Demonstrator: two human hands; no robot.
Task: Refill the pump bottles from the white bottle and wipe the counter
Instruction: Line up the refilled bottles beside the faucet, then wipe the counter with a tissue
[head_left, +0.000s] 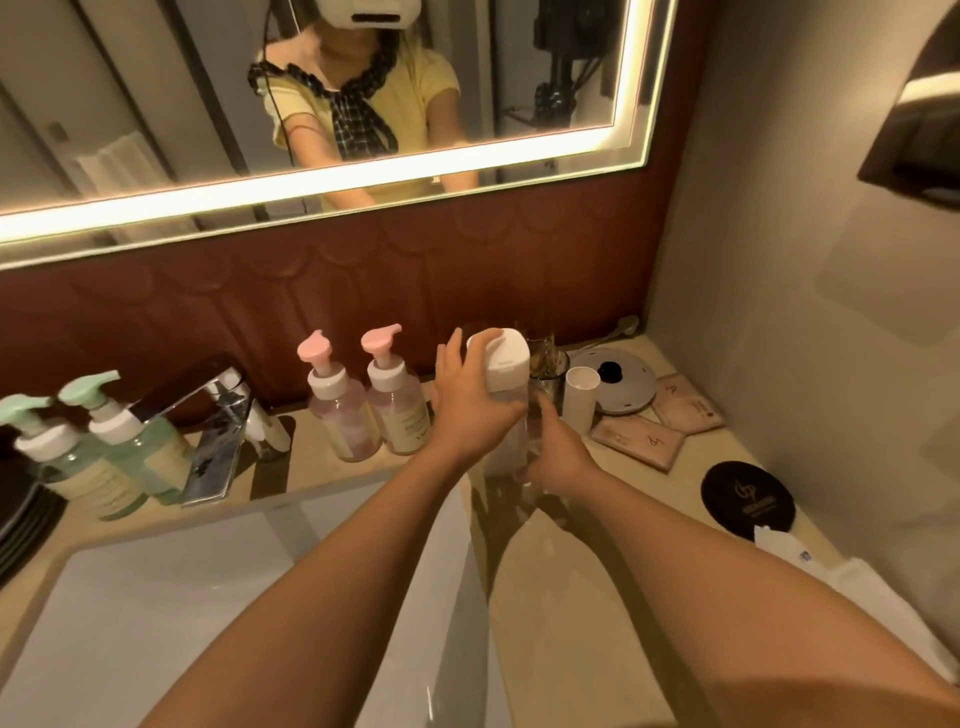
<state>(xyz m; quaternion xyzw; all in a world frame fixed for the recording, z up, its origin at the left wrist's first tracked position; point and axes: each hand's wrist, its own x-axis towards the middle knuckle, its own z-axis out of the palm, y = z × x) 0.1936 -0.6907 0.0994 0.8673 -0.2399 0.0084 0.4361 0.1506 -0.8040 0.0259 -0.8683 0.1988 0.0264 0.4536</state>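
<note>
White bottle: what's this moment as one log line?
white bottle upright | left hand grips top | right hand near base, grip unclear | pump bottles capped

Worktop (696, 457): beige stone look, polished, threw back reflections. Basin (208, 597): white, smooth, glossy. Tap (218, 436): chromed metal, mirror-bright. Pink pump bottles (343, 415) and green pump bottles (130, 447): translucent glossy plastic bodies, matt opaque pump heads. White bottle (506, 369): opaque plastic, satin-matt. Clear vessel (536, 441) gripped in right hand (558, 457): transparent, shiny; glass or plastic could not be told. Wall panel (363, 291): dark red, padded, faint leathery sheen. Sachets (636, 441): matt paper look. Round black coaster (748, 499): matt. Towel (878, 597): white cloth.
</note>
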